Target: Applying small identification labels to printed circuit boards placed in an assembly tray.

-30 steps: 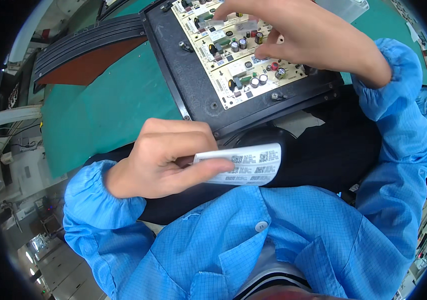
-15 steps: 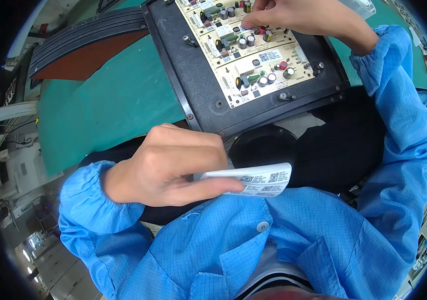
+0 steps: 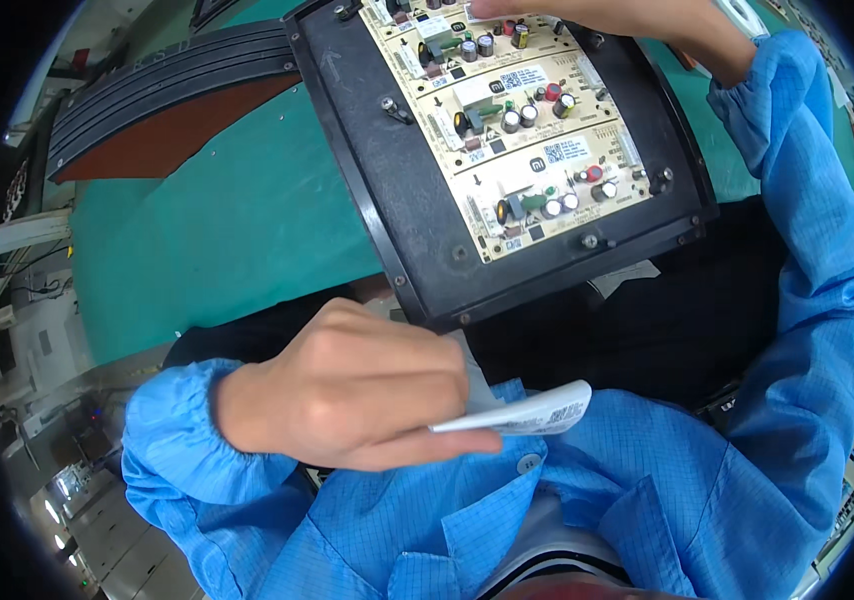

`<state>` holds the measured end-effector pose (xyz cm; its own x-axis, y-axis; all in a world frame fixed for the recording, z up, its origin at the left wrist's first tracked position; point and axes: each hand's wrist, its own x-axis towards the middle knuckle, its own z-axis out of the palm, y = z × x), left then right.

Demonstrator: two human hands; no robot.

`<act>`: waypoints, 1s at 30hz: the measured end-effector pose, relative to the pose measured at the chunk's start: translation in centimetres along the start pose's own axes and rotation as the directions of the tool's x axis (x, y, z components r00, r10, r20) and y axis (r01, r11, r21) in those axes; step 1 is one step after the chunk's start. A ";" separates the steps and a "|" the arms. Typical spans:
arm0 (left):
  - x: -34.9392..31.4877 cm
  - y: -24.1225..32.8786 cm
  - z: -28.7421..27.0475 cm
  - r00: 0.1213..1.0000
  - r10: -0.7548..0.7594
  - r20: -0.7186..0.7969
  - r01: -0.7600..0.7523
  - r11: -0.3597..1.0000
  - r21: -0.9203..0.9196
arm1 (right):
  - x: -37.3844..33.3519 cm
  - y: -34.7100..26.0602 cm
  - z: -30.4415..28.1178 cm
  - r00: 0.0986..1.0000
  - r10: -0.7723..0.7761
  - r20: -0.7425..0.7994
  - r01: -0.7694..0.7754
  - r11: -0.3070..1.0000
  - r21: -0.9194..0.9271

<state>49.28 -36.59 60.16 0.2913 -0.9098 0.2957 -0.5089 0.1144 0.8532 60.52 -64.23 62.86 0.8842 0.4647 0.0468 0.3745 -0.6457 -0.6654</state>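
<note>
A curled white sheet of printed labels [image 3: 537,412] is pinched between the thumb and bent fingers of my left hand [image 3: 357,390], close to my chest. My right hand [image 3: 612,14] reaches over the far part of a beige panel of circuit boards [image 3: 602,213]. Its thumb tip rests at a board; the other fingers are cut off by the upper picture edge, so their grip is hidden. White code labels sit on the nearest board [image 3: 567,150] and on the second board [image 3: 524,77]. Capacitors and other parts stand up from the boards.
The panel lies in a black carrier tray [image 3: 387,170] with posts and screws along its raised rim. Left of it are a green mat [image 3: 227,230] and a black curved frame [image 3: 177,85]. A white roll [image 3: 742,15] is at the upper right.
My right hand has moved from the second board to one farther away, uncovering the second board's label. The tray appears lower in view. My left hand with the label sheet also appears lower.
</note>
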 end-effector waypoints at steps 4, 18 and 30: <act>-0.1 0.1 -0.1 1.000 -0.014 -0.021 0.014 1.000 -0.001 | 0.8 -1.1 -0.2 0.999 0.021 0.033 -0.017 0.993 -0.117; 0.1 0.3 -0.4 0.988 -0.075 0.134 0.056 0.989 0.138 | 5.1 2.7 -2.2 0.994 -0.110 0.003 0.108 0.977 -0.184; 1.1 0.2 -1.6 0.997 -0.073 0.030 0.070 0.993 0.090 | 5.4 1.7 -2.9 0.998 -0.002 0.066 0.023 0.948 -0.317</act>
<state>50.75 -36.98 61.38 0.3030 -0.9273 0.2196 -0.5580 0.0141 0.8297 66.76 -64.56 64.13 0.8633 0.5047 -0.0011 0.4635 -0.7937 -0.3940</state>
